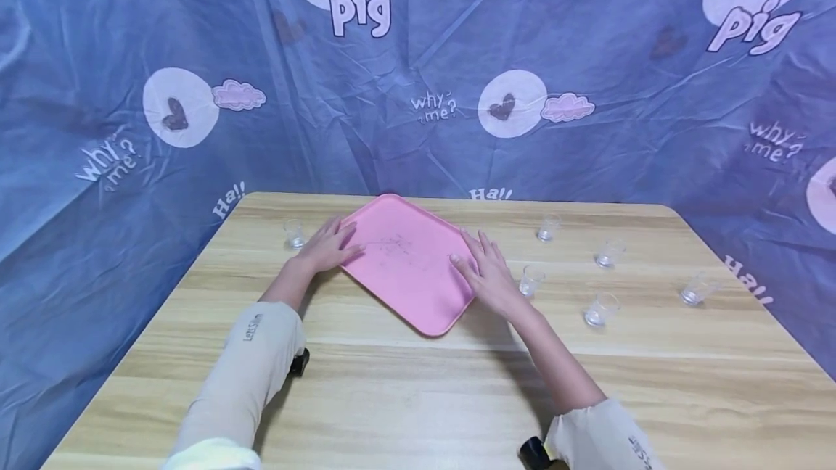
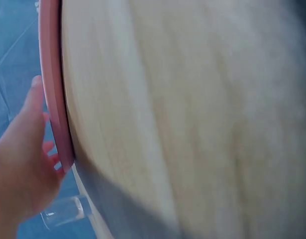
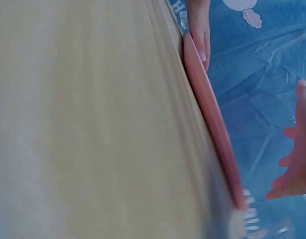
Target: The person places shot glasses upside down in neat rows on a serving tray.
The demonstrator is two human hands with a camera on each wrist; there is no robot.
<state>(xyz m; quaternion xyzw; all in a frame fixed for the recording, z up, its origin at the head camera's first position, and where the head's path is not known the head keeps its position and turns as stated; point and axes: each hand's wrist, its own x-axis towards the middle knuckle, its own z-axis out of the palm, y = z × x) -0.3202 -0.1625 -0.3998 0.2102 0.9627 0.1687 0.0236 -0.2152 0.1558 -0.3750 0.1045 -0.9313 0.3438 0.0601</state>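
Note:
A pink rectangular tray [image 1: 408,267] lies turned at an angle on the wooden table. My left hand [image 1: 324,246] is at its left corner, with fingers extended along the rim and thumb over the tray. In the left wrist view, the fingers of that left hand [image 2: 28,164] meet the tray's pink rim [image 2: 53,74]. Over the right corner is my right hand [image 1: 490,274], fingers spread and nothing held. The right wrist view shows this right hand [image 3: 297,154] apart from the tray's edge [image 3: 212,114].
Small clear glasses stand about the wooden table [image 1: 405,405]: one glass [image 1: 294,233] beside my left hand, another glass [image 1: 532,280] close by my right hand, and several more farther right, including a glass [image 1: 601,309]. A blue patterned cloth [image 1: 405,143] hangs behind.

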